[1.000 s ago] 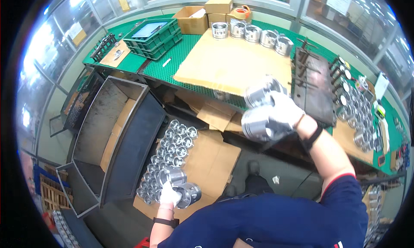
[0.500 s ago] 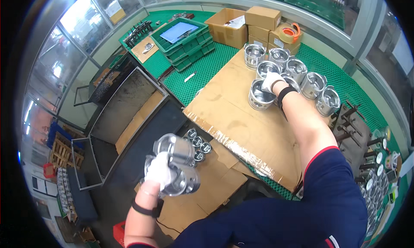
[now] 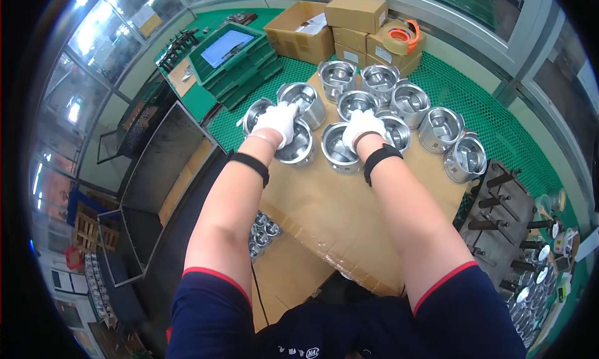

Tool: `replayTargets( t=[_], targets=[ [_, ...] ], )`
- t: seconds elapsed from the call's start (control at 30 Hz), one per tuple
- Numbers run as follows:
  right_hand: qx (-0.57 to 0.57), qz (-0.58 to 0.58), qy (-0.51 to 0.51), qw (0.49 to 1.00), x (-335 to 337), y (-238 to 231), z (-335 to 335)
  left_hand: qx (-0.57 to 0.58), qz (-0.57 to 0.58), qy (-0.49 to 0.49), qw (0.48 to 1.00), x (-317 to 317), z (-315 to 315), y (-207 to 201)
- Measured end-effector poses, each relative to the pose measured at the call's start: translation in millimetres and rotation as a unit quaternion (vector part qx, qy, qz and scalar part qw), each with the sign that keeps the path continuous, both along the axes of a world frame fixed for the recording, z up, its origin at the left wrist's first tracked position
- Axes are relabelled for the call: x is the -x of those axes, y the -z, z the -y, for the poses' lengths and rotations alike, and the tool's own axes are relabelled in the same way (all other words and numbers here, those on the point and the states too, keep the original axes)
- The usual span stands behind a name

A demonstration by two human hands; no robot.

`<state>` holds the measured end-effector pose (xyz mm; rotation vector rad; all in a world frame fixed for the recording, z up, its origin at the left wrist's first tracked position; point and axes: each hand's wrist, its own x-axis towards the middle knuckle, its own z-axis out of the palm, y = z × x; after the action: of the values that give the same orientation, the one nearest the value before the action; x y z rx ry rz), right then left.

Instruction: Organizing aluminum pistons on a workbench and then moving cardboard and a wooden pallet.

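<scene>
In a white glove, my left hand grips a cluster of three silver metal pistons at the left edge of the cardboard: a far piston, a near piston and an outer piston partly behind the glove. My right hand, also gloved, is closed down among three more pistons: a front-left piston, a right piston and a back piston. Its fingertips are mostly hidden between them. All these stand with open, hollow ends upward.
More pistons stand in an arc behind and right, on the brown cardboard sheet. Cardboard boxes with orange tape, and green crates, stand at the back. A rack of dark pegs is at right. Smaller-looking pistons sit lower left.
My left hand has brought its pistons up from the lower left to the cardboard, beside the others. My right hand stays at the same group of pistons. The view has shifted.
</scene>
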<state>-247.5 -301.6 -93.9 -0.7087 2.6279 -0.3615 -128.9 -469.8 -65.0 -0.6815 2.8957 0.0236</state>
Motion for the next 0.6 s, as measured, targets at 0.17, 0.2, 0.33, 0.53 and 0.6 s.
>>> replayTargets(
  t=[0.17,0.2,0.33,0.53,0.6],
  targets=[
    [0.001,-0.001,0.001,1.0,-7,-7,4,-0.01,0.011,0.01,1.0,28,6,11],
    [-0.002,-0.008,-0.009,1.0,-6,-9,7,-0.021,-0.007,0.014,1.0,27,10,7],
    [-0.022,-0.006,-0.029,0.999,-3,-6,8,-0.027,-0.15,0.053,0.987,-5,-5,-23],
    [-0.104,-0.019,-0.088,0.99,18,0,12,-0.151,-0.336,0.007,0.93,-192,-65,0],
    [-0.085,-0.058,-0.115,0.988,-2,-3,17,-0.165,-0.27,-0.064,0.946,-311,-91,44]
  ],
)
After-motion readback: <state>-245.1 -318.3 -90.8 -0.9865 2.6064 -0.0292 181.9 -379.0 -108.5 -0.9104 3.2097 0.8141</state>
